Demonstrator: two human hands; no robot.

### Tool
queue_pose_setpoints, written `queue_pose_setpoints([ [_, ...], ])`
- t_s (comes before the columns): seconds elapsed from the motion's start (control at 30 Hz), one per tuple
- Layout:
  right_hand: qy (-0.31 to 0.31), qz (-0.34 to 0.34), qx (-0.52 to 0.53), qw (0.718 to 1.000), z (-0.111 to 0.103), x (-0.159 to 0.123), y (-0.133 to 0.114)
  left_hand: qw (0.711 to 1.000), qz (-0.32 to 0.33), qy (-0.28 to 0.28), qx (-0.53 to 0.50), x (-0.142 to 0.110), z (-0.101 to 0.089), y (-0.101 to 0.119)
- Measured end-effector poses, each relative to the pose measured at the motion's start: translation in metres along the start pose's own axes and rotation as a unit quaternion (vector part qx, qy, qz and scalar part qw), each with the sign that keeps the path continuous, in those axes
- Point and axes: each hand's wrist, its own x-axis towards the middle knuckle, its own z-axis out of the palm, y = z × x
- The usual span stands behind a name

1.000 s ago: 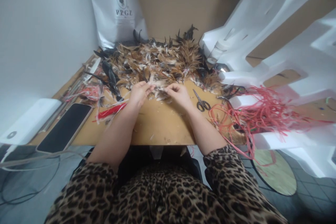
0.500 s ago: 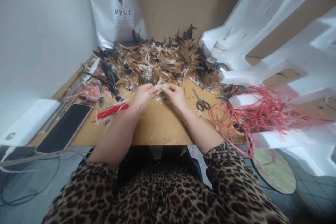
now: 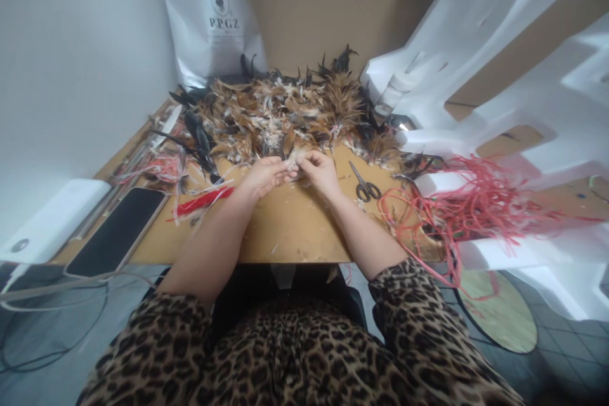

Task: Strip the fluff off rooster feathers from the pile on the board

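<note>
My left hand (image 3: pixel 267 176) and my right hand (image 3: pixel 320 171) meet over the front of the table, fingertips almost touching. Between them is a small pale feather (image 3: pixel 294 157), its lower end pinched in my left fingers. The thumb and forefinger of my right hand are closed on its right side. Fingers cover much of it. Just beyond lies a wide heap of brown, cream and black feathers (image 3: pixel 280 108). Scissors with dark handles (image 3: pixel 366 189) rest to the right of my right hand. A red bundle of strips (image 3: pixel 202 202) lies left of my left forearm.
A tangle of pink-red ribbon strips (image 3: pixel 476 203) spreads over white foam pieces (image 3: pixel 504 254) on the right. At left lie a phone (image 3: pixel 117 231) and a white power bank (image 3: pixel 57 219) with a cable. A white bag (image 3: pixel 214 57) stands behind the feathers.
My left hand has shifted slightly right and turned. My right hand has moved a little, its fingers closer over the feather. The feather shows less spread out between the hands than before.
</note>
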Motion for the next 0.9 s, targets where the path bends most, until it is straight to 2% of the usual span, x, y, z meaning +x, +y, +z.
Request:
queue_pose_setpoints([
  [0.23, 0.004, -0.032, -0.021, 0.999, -0.001, 0.002, 0.003, 0.999, 0.002, -0.004, 0.032, 0.000, 0.001, -0.002],
  [0.5, -0.009, -0.031, -0.007, 0.999, 0.000, 0.000, 0.001, 0.998, 0.019, 0.003, 0.066, -0.001, 0.004, -0.003],
  [0.63, -0.010, -0.017, -0.016, 1.000, -0.004, 0.002, 0.002, 0.995, 0.054, 0.032, 0.074, 0.000, 0.002, -0.001],
  [0.73, -0.025, -0.012, -0.078, 0.997, -0.013, 0.006, 0.003, 0.993, 0.088, 0.070, 0.032, 0.002, -0.002, 0.002],
  [0.8, -0.075, -0.024, -0.161, 0.984, -0.021, 0.008, 0.003, 0.990, 0.106, 0.088, 0.002, 0.004, -0.005, 0.004],
  [0.83, -0.107, -0.042, -0.217, 0.969, -0.024, 0.009, 0.003, 0.989, 0.112, 0.095, -0.009, 0.005, -0.006, 0.005],
  [0.9, -0.158, -0.098, -0.337, 0.923, -0.028, 0.009, 0.002, 0.988, 0.116, 0.104, -0.023, 0.006, -0.008, 0.006],
])
